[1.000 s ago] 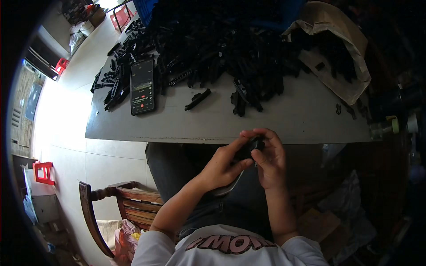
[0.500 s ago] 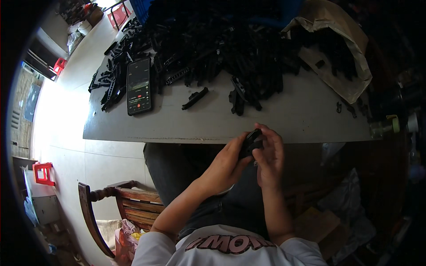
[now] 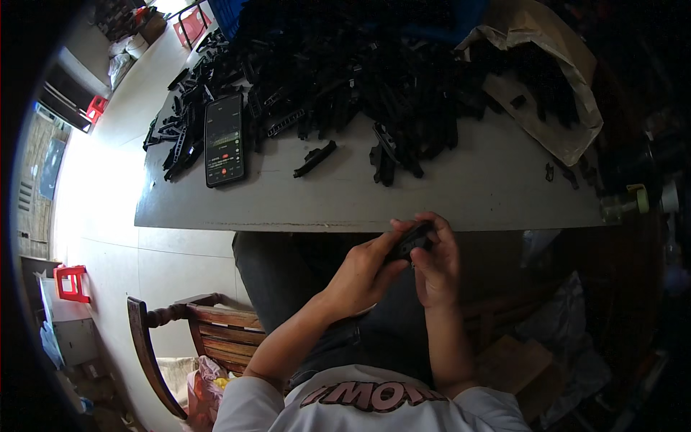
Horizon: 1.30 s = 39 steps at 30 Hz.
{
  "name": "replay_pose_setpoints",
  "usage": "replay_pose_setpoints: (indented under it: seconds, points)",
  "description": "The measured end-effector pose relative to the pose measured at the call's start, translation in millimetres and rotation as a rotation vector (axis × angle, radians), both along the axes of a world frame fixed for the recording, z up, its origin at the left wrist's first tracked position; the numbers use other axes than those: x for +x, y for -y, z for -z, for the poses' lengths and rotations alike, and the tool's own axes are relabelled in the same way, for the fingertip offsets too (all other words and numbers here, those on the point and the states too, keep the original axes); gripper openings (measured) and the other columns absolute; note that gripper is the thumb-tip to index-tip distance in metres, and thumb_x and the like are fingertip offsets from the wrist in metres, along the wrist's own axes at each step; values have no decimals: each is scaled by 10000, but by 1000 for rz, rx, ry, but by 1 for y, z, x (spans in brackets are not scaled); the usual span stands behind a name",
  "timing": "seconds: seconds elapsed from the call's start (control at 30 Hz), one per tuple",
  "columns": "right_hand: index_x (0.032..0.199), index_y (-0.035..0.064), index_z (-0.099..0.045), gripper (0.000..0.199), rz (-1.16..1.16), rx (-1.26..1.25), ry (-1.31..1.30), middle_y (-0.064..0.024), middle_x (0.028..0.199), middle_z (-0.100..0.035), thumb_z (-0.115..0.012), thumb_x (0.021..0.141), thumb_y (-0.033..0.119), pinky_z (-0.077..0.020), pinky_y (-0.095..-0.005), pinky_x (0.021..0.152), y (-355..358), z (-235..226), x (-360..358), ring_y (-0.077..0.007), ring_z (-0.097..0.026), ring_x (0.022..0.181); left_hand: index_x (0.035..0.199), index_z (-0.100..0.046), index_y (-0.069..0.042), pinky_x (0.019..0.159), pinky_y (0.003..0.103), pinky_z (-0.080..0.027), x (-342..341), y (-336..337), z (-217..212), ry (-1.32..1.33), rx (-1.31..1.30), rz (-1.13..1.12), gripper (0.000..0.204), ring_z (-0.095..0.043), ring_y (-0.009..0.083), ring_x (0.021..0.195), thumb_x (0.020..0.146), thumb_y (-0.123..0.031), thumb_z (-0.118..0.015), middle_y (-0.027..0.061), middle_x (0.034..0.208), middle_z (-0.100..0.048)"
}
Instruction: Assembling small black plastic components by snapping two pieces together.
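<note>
Nearest, low in view: a wooden chair (image 3: 180,324) at the near left, on pale tiled floor.

Both hands are raised together just below the near edge of the worktop (image 3: 432,194), over the lap. Left hand (image 3: 363,273) comes in from the lower left with a bent wrist, fingers curled around a small black plastic part (image 3: 410,241). Right hand (image 3: 435,263) stands more upright, fingers closed over the same part from the right. The part is gripped between the two hands, clear of the worktop.

On the worktop, near-centre: a single loose black strip (image 3: 314,158) lies apart from the rest. To its left, a phone (image 3: 224,139) lies flat, screen up and lit.

Farther back: a large heap of black parts (image 3: 360,72) spreads across the worktop from left to right. At far right, an opened tan sack (image 3: 554,93) holds more black parts; some spill from its mouth. A blue crate (image 3: 229,13) sits at the far edge; contents cannot be told.
</note>
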State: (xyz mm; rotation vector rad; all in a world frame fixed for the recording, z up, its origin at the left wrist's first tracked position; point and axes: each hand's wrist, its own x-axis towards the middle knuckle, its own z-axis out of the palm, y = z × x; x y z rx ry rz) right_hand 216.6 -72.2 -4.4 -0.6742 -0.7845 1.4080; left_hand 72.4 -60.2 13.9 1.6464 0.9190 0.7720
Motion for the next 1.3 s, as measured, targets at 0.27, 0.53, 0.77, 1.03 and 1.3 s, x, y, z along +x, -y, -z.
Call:
replay_pose_setpoints:
  seconds: [0.27,0.53,0.77,1.03,1.3]
  points:
    - [1057,20,-519,253,184,46,450,-85,895,-577,-535,805,3,-427,-337,836,-57,-4,35,-189,-559,866,1091,-551,-52,768,368,-448,-1,-54,14,-236,601,-309,264,-570,303,882,828,-76,-537,163,969,-578]
    - [1090,108,-542,310,332,204,1782,-91,943,-575,-592,788,57,-473,-360,664,-103,-12,55,-263,-602,802,1018,-538,-73,693,391,-466,-14,-87,12,-584,603,-381,225,-558,297,866,797,-106,-559,107,879,-542]
    - [1058,87,-537,302,358,103,1816,-100,849,-620,-633,772,87,-484,-371,651,-91,-8,72,-286,-625,784,1036,-476,-47,652,437,-462,-36,-78,13,-598,459,-526,216,-587,340,806,822,-67,-483,170,878,-569]
    - [942,-35,-610,175,96,-105,522,-23,707,-576,-589,810,78,-402,-211,489,-39,-23,55,-78,-496,535,1168,-464,-86,628,235,-411,-30,-41,3,125,-159,-461,285,-535,92,782,953,-262,-398,54,842,-548]
    - [976,-26,-600,213,-134,-73,542,-22,710,-579,-627,805,98,-401,-191,501,-29,-42,13,-68,-505,549,1166,-428,26,757,367,-444,-10,-17,-5,1,18,-183,382,-574,391,896,862,-158,-567,238,948,-580]
